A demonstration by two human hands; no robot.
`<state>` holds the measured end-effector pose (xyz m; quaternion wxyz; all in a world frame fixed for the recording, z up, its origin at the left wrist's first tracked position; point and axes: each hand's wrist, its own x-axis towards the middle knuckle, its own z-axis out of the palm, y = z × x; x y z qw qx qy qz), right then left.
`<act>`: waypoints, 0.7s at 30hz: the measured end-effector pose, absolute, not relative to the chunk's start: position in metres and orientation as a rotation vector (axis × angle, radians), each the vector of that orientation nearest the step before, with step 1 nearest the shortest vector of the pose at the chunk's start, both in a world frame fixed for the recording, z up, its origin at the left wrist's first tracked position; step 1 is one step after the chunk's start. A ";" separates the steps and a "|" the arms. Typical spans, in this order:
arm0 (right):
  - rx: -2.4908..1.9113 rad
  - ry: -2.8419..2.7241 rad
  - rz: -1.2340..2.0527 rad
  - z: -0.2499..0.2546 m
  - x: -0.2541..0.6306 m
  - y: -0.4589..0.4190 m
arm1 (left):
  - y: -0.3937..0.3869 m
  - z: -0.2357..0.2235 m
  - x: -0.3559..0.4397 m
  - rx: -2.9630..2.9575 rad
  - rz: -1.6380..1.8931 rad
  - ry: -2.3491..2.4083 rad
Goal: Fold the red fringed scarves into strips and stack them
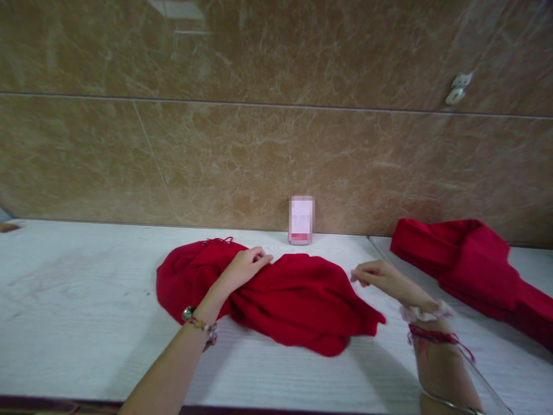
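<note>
A red cloth [302,300], which looks like a knitted garment, lies bunched on the white tabletop, pinched narrow near its middle. Thin red strings [220,240] stick out at its upper left edge. Across the narrow part reaches my left hand [248,266], its fingers curled closed at the cloth's upper edge. Just off the cloth's right end, my right hand [375,273] hovers with the fingers drawn together in a pinch. Whatever is between those fingertips, if anything, is too small to make out.
Behind the cloth, a phone [301,220] with a blurred screen leans on the brown marbled wall [242,155]. A second red cloth [479,271] lies folded at the right. The white tabletop [78,311] ends at a dark front edge. A small white fitting [458,89] sits on the wall.
</note>
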<state>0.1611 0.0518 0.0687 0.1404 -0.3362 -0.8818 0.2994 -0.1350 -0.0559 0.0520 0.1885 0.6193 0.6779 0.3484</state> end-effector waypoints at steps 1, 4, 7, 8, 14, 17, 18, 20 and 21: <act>-1.073 -2.402 0.695 0.065 0.158 0.055 | -0.054 0.050 -0.131 1.740 1.027 1.933; -1.144 -2.166 0.318 0.044 0.138 0.062 | -0.052 0.044 -0.118 1.720 0.985 1.893; -1.091 -2.254 0.232 0.024 0.117 0.061 | -0.054 0.041 -0.113 1.777 0.840 1.729; -1.086 -2.300 0.233 0.021 0.113 0.060 | -0.054 0.041 -0.114 1.806 0.818 1.671; -0.855 -2.476 0.585 0.038 0.122 0.052 | -0.050 0.044 -0.121 1.805 0.967 1.523; -0.746 -2.476 0.824 0.050 0.133 0.053 | -0.047 0.041 -0.124 1.694 1.116 1.590; -0.755 -2.469 0.877 0.051 0.134 0.055 | -0.047 0.040 -0.125 1.672 1.114 1.600; -0.828 -2.463 0.919 0.050 0.135 0.057 | -0.049 0.042 -0.127 1.689 1.014 1.560; -0.873 -2.462 0.904 0.049 0.133 0.058 | -0.052 0.045 -0.129 1.723 0.937 1.515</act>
